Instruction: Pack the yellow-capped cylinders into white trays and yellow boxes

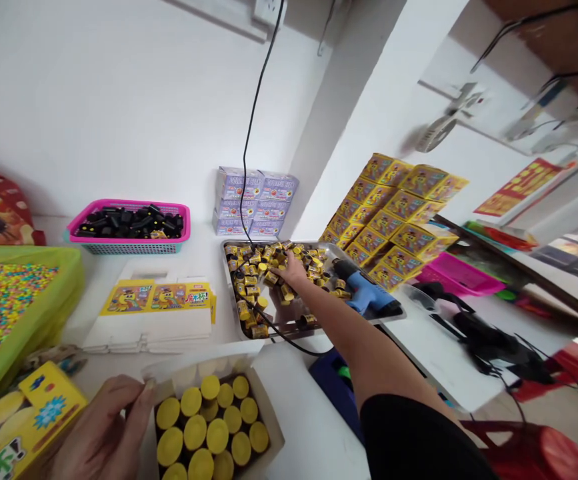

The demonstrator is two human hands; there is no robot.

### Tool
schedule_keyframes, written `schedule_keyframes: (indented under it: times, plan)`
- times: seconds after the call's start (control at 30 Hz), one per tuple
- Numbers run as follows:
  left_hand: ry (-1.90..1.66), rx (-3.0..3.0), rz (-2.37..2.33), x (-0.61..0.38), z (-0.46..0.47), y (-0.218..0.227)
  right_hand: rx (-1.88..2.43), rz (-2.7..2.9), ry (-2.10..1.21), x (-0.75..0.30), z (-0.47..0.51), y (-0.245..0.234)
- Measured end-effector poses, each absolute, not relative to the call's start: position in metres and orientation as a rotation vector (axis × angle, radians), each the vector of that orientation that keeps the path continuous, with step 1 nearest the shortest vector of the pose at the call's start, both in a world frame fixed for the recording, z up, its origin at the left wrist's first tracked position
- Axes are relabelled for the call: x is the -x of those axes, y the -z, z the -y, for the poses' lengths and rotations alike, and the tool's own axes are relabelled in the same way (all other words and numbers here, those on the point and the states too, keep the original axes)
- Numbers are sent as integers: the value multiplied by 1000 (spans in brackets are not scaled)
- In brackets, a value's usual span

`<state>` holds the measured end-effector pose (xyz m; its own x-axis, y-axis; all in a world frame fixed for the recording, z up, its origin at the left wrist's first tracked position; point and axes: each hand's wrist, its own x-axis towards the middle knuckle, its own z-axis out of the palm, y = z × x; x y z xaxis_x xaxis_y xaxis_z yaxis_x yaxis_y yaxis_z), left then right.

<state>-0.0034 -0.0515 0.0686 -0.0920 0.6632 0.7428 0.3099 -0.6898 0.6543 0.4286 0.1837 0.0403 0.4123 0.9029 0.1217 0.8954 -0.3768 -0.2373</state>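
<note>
My left hand (106,430) grips the left wall of an open white box (269,407) at the near edge, thumb hooked over its rim. Inside stand several small cups with yellow lids (209,427). My right hand (290,269) reaches far out over a metal tray (393,313) heaped with several small black-and-yellow cups (259,267). Its fingers curl down among the cups; what they hold is hidden. A blue heat gun (366,290) lies on the tray just right of that hand.
A pink basket of black caps (129,227) sits at the back left, a green tray of coloured beads (3,307) at left. Flat box blanks (156,303) lie in the middle. Stacked yellow boxes (393,213) and purple boxes (253,200) stand behind. A black cable (249,133) hangs down.
</note>
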Motion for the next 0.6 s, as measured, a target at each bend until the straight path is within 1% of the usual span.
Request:
schedule_keyframes:
  times: [0.17, 0.3, 0.47, 0.6]
  plan:
    - [-1904, -1820, -1061, 2, 49, -67, 2392, 1615, -105, -395, -157, -32]
    - [-1878, -1819, -1118, 4, 47, -63, 2357, 1669, -155, -369, -149, -31]
    - [-1862, -1839, -1179, 7, 45, -54, 2316, 1534, -268, -362, -150, -52]
    - [-1964, -1828, -1196, 8, 42, -53, 2130, 1349, -324, -363, -136, -79]
